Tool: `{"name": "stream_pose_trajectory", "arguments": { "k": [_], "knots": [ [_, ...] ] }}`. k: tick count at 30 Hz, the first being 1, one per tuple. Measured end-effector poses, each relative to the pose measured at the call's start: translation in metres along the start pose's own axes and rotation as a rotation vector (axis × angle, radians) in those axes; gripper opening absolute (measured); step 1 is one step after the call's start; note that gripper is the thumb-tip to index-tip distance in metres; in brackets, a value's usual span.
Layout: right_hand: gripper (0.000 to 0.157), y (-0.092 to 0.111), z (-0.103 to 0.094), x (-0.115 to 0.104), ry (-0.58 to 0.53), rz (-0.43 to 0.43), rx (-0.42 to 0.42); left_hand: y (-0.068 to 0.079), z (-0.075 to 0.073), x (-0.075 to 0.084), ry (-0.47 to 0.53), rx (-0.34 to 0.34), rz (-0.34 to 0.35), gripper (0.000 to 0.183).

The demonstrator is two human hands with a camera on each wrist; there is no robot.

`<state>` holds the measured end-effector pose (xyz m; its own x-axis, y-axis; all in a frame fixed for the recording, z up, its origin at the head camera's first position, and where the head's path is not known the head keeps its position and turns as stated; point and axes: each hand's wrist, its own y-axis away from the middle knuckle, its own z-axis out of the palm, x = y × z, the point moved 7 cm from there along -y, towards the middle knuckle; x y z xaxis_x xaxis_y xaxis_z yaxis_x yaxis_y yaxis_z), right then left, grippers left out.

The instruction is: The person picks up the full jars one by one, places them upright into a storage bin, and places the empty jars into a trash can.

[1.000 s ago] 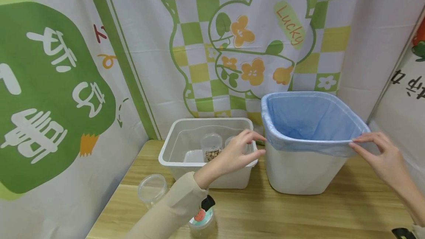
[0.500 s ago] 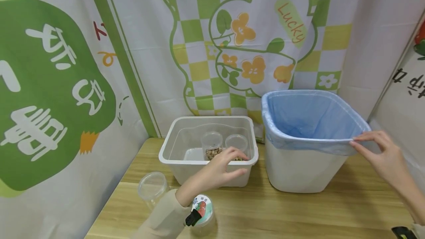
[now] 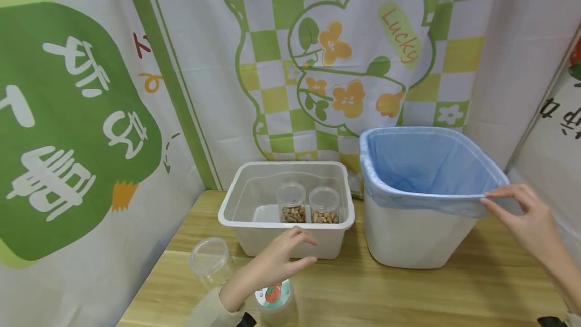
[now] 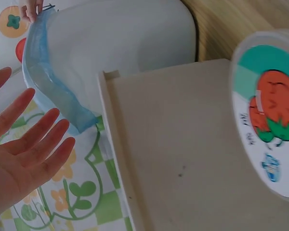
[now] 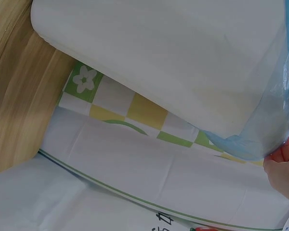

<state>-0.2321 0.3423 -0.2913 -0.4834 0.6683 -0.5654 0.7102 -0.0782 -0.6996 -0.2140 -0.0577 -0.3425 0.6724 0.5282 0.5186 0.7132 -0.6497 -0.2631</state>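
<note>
A white trash bin (image 3: 408, 241) is lined with a blue plastic bag (image 3: 422, 155), its edge folded over the rim. My right hand (image 3: 526, 216) pinches the bag's edge at the bin's front right corner; the right wrist view shows the fingers on the blue film. My left hand (image 3: 277, 261) hovers in front of the white basin (image 3: 290, 238), fingers spread loosely and holding nothing. Below that hand stands a clear jar with a strawberry-like picture on its lid (image 3: 273, 294). The left wrist view shows the same printed lid (image 4: 274, 106) close by.
Inside the basin stand two clear jars, one with brown pieces (image 3: 292, 203) and one with paler nut-like pieces (image 3: 324, 206). Another clear jar (image 3: 210, 259) stands at the table's left. Printed curtains (image 3: 345, 64) hang behind the wooden table (image 3: 376, 296).
My left hand has left the bin's near left rim, passing leftward across the basin's front and down toward the printed jar. The right hand stays at the bag's corner.
</note>
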Motion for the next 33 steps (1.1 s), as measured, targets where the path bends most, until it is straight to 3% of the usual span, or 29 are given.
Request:
{"name": "stream_pose_trajectory", "arguments": {
  "k": [10, 16, 28, 33],
  "knots": [
    [0.018, -0.001, -0.002, 0.0, 0.025, 0.0, -0.008, 0.024, 0.008, -0.024, -0.004, 0.048, -0.069, 0.025],
    [0.019, 0.001, -0.001, 0.0, 0.008, -0.007, -0.006, 0.042, 0.016, -0.038, -0.038, 0.029, -0.12, 0.027],
    [0.018, 0.0, -0.001, 0.001, 0.013, 0.002, -0.003, 0.069, 0.03, -0.061, 0.005, 0.01, -0.208, 0.042],
    [0.021, 0.0, 0.0, 0.001, -0.001, -0.019, 0.008, 0.078, 0.034, -0.068, -0.037, 0.037, -0.236, 0.05]
  ]
}}
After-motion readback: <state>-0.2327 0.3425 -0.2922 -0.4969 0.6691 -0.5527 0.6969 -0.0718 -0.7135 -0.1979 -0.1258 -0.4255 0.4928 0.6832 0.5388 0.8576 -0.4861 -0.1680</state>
